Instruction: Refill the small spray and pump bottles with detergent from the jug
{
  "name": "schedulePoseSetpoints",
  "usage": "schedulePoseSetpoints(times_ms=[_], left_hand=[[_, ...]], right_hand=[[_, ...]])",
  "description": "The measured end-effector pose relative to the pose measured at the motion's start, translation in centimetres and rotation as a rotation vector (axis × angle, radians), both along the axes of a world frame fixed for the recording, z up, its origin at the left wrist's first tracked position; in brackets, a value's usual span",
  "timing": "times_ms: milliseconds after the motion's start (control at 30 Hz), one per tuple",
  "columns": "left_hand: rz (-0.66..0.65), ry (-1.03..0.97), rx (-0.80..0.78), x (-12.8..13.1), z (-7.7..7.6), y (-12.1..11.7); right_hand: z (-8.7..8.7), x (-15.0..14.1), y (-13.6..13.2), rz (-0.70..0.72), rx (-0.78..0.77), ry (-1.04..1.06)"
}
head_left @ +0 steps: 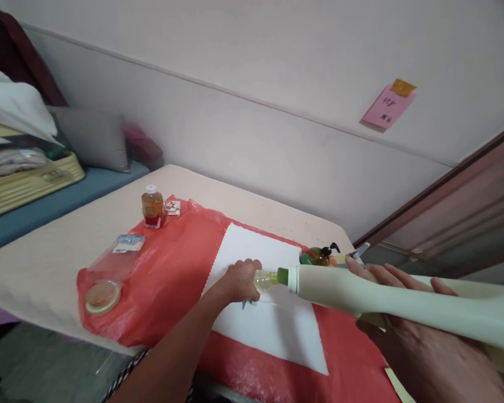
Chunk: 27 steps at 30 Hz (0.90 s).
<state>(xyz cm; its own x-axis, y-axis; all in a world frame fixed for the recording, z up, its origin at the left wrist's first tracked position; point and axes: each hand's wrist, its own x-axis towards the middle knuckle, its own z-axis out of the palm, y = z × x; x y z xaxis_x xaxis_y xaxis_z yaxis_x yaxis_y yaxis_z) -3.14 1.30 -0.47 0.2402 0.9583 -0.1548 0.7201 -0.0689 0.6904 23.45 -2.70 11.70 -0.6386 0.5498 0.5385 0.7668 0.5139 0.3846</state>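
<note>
My right hand [430,352] grips a large pale-green plastic jug [340,288], tilted nearly level, its threaded mouth pointing left. My left hand [242,279] closes around a small clear bottle [264,281] with something yellowish inside. Between the bottle and the jug's mouth sits a short green piece [283,276]; whether it is a funnel or a neck I cannot tell. Below both hands lies a white sheet with a scalloped edge [260,330], on a red plastic sheet [168,280]. Part of the small bottle is hidden by my left fingers.
An amber bottle with a white cap [153,208] stands at the left beside a small packet [173,208]. Nearer lie a clear plastic bag [116,257] and a round lid [103,296]. Behind the jug is a dark-topped pump bottle [319,255]. A pink note [388,106] hangs on the wall.
</note>
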Motion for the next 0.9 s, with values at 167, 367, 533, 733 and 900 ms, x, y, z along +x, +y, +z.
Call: schedulePoseSetpoints(times_ms=[167,367,533,733,900], left_hand=[[0.007,-0.028,-0.025,0.2,1.3,-0.2],[0.012,-0.077,-0.031,0.2,2.2,-0.9],[0.038,-0.113,-0.029,-0.2,1.8,-1.0],[0.091,-0.233,-0.063,-0.4,0.2,0.1],[0.135,-0.398,-0.057,-0.8,-0.2,1.0]], right_hand=[[1.6,-0.3,-0.4,-0.095,0.087,-0.244],[1.3,0.8,-0.8,-0.135,0.079,-0.21],[0.4,1.0,-1.1,-0.135,0.048,-0.158],[-0.7,1.0,0.2,-0.115,0.012,-0.048],[-4.1,1.4,2.5,-0.115,-0.063,0.267]])
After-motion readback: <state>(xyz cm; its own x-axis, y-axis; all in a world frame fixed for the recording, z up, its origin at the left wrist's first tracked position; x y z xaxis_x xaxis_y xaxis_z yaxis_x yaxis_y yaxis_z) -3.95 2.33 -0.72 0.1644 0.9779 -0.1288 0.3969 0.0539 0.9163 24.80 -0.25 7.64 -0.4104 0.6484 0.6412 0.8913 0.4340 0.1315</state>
